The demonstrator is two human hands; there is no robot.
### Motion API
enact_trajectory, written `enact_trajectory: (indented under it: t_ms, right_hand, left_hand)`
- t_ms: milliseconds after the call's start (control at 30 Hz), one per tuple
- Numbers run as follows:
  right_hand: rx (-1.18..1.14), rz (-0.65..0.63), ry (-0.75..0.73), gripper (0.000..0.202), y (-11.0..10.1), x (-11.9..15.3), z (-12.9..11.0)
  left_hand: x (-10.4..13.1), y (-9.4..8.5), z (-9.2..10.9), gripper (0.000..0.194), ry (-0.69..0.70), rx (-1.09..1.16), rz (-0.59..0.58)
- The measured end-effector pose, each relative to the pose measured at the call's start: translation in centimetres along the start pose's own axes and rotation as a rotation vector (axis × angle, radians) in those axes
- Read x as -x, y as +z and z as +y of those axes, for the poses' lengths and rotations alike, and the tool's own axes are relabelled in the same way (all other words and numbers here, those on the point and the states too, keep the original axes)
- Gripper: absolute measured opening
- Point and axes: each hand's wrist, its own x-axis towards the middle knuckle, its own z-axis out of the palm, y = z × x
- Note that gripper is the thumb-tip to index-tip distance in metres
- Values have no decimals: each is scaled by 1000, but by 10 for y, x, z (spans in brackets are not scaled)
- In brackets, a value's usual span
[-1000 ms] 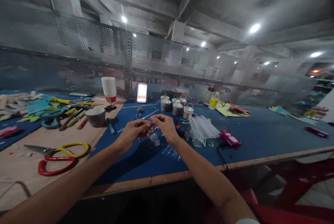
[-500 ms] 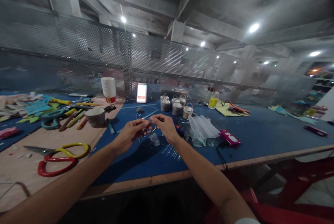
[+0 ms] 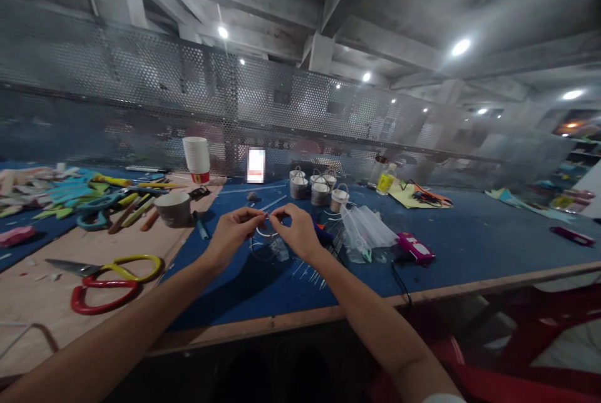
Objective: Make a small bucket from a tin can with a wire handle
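Observation:
My left hand (image 3: 236, 229) and my right hand (image 3: 295, 231) meet over the blue table mat, thumbs and forefingers pinched close together. Between them hangs a thin pale loop (image 3: 267, 234), which looks like wire or cord; both hands grip it near its top, where the fingers hide its ends. A clear scrap of plastic (image 3: 280, 249) lies under my right hand. Just behind the hands stand several small grey and white cups with looped handles (image 3: 320, 193). Thin wires (image 3: 310, 271) are scattered to the right of my hands.
Scissors with red and yellow handles (image 3: 106, 282) lie at left, near a grey bowl (image 3: 173, 210) and stacked paper cups (image 3: 196, 159). A lit phone (image 3: 256, 165) stands at the back. On the right are clear plastic bags (image 3: 369, 228), a magenta device (image 3: 416, 248) and a yellow-labelled bottle (image 3: 385, 181).
My hands have shifted slightly and their fingertips are drawn together. The pale loop now shows more plainly below the fingers. The view has tilted a little.

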Motion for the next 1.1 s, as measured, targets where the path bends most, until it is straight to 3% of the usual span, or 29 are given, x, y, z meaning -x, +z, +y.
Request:
enact_trajectory:
  t_ms: [167, 300, 567, 633, 700, 800, 867, 967, 1100]
  right_hand:
    - [6, -29, -49, 9, -1, 0, -1]
    - [-42, 21, -12, 10, -6, -4, 1]
    - [-533, -282, 381, 27, -6, -8, 10]
    - [-486, -281, 342, 26, -5, -6, 9]
    - [-318, -199, 201, 21, -3, -3, 7]
    - [21, -69, -39, 14, -2, 2, 4]
    - [155, -45, -123, 14, -3, 4, 3]
    - [132, -33, -132, 12, -4, 0, 6]
    - [-101, -97, 31, 12, -6, -8, 13]
  left_hand:
    - [-4, -3, -4, 17, 116, -104, -49]
    - [-6, -5, -5, 12, 107, -146, -157]
    - [-3, -11, 4, 24, -105, 97, -240]
    - [-3, -11, 5, 24, -102, 136, -207]
    - [-4, -10, 3, 23, -74, 109, -150]
    - [-5, -9, 0, 21, 22, -40, -77]
    - [-6, -10, -2, 17, 110, -164, -76]
    - [-6, -12, -2, 10, 186, -310, -176]
    - [-5, -13, 3, 12, 98, -249, -338]
